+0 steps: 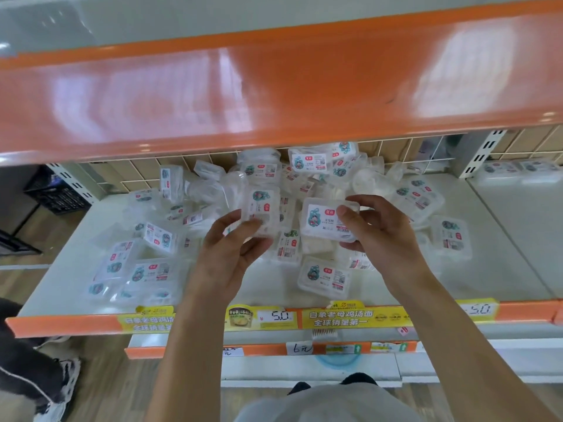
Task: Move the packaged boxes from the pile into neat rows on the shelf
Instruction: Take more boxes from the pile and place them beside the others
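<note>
A loose pile of small clear plastic boxes (310, 166) with white and teal labels covers the middle of the white shelf (475, 269). My left hand (228, 248) grips one upright box (262, 208) by its lower edge, thumb on the label. My right hand (380, 236) holds another box (326, 219) with its label facing me, thumb on its front and fingers curled over its top and right side. Both boxes are held just above the pile's front. More boxes lie flat at the front left (152, 275), front middle (324, 277) and right (451, 236).
An orange shelf (274, 86) hangs low overhead. Yellow price strips (335, 318) line the shelf's orange front edge. A black crate (58, 193) stands at the far left. Another person's shoes (61, 388) are on the floor at the lower left. A neighbouring shelf bay (518, 190) adjoins on the right.
</note>
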Available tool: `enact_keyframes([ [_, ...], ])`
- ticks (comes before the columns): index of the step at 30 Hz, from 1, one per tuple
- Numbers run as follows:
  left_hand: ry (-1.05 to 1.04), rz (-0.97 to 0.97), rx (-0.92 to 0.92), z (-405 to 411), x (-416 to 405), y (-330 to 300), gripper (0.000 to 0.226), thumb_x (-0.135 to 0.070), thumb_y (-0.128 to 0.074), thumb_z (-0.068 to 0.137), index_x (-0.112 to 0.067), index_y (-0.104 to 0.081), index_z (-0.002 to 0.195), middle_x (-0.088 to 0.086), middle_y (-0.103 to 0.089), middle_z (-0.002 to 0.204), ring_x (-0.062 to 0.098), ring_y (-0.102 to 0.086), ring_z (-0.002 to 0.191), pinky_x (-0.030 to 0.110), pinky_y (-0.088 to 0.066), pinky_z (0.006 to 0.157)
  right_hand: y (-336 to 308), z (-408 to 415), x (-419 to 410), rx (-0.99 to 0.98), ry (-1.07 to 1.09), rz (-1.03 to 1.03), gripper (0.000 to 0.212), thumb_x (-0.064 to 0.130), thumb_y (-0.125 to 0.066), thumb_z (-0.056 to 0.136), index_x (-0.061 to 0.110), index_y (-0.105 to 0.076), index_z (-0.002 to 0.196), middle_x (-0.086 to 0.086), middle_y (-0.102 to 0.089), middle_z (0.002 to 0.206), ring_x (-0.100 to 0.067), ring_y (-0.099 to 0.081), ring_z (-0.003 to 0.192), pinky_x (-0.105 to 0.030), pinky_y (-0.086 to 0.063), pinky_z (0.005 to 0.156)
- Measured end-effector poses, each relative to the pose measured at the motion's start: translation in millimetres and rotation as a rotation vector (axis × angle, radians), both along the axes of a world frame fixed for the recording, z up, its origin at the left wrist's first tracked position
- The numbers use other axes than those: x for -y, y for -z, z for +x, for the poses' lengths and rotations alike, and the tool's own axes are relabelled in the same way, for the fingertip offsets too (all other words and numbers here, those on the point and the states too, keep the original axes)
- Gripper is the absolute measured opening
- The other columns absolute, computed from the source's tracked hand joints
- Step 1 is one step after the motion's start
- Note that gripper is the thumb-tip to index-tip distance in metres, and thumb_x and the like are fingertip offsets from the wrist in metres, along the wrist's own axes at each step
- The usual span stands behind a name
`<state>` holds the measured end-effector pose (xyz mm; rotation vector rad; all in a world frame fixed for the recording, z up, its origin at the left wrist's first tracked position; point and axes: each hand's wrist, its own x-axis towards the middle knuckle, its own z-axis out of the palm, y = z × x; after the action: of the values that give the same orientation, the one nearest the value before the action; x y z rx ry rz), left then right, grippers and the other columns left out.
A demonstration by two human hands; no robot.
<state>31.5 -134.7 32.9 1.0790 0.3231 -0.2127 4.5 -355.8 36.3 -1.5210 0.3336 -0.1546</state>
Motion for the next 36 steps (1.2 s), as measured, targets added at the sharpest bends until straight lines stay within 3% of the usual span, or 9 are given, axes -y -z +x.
enact_keyframes([
  [3,0.096,-0.043,0.028,-1.6,1.4,0.0,0.057,0.008,-0.062,0.088,-0.015,-0.047,0.139,0.016,-0.073,0.114,0.035,-0.071,0.105,0.041,-0.061,0.085,1.4,-0.6,-2.9,0.0,-0.025,-0.003,0.02,0.023,-0.071,0.092,0.023,-0.067,0.111,-0.008,-0.072,0.091,-0.016,-0.073,0.088,-0.035,-0.063,0.071],
  [9,0.15,-0.073,0.008,-2.3,5.0,-1.4,0.039,0.007,-0.055,0.09,-0.019,-0.056,0.119,0.014,-0.073,0.106,0.033,-0.073,0.092,0.043,-0.062,0.078,3.4,-3.2,-6.6,0.032,-0.055,0.026,0.018,0.019,-0.066,0.096,0.026,-0.071,0.111,0.003,-0.061,0.07,-0.018,-0.071,0.087,-0.041,-0.063,0.073],
  [14,0.135,-0.019,-0.014,0.7,3.2,0.7,0.039,0.0,-0.064,0.09,-0.02,-0.048,0.119,0.017,-0.074,0.105,0.037,-0.072,0.099,0.046,-0.06,0.085,2.7,-3.7,-6.6,0.024,-0.038,0.043,0.015,0.018,-0.065,0.096,0.024,-0.073,0.107,-0.018,-0.067,0.097,-0.027,-0.071,0.096,-0.037,-0.063,0.071],
  [21,0.167,0.035,0.016,1.4,3.5,3.9,0.039,-0.001,-0.067,0.088,-0.015,-0.051,0.12,0.02,-0.072,0.115,0.031,-0.071,0.094,0.042,-0.059,0.089,2.3,-10.0,-2.4,0.021,-0.017,0.047,0.016,0.017,-0.065,0.096,0.021,-0.072,0.11,-0.019,-0.068,0.101,-0.026,-0.071,0.097,-0.041,-0.063,0.074],
  [25,0.267,0.053,0.069,-1.7,7.0,2.1,0.035,0.002,-0.061,0.091,-0.012,-0.06,0.123,0.013,-0.073,0.114,0.029,-0.071,0.103,0.036,-0.059,0.09,0.7,-16.1,2.1,0.014,0.001,0.048,0.016,0.017,-0.065,0.096,0.021,-0.071,0.111,-0.018,-0.07,0.102,-0.023,-0.072,0.095,-0.041,-0.063,0.075],
  [29,0.249,0.007,0.011,-2.4,13.7,-2.3,0.02,0.001,-0.058,0.092,-0.002,-0.06,0.112,0.019,-0.073,0.11,0.034,-0.071,0.101,0.035,-0.061,0.084,-1.3,-22.8,6.9,0.014,0.025,0.064,0.016,0.016,-0.065,0.096,0.02,-0.071,0.111,-0.017,-0.07,0.101,-0.024,-0.072,0.095,-0.042,-0.063,0.076],
  [36,0.208,-0.046,-0.065,-3.4,28.6,-7.4,0.026,-0.009,-0.055,0.097,0.003,-0.059,0.119,0.022,-0.071,0.114,0.034,-0.072,0.1,0.037,-0.061,0.083,-4.3,-36.8,20.7,-0.003,0.058,0.064,0.021,0.011,-0.068,0.093,0.02,-0.07,0.112,-0.014,-0.073,0.102,-0.023,-0.073,0.095,-0.04,-0.063,0.078],
])
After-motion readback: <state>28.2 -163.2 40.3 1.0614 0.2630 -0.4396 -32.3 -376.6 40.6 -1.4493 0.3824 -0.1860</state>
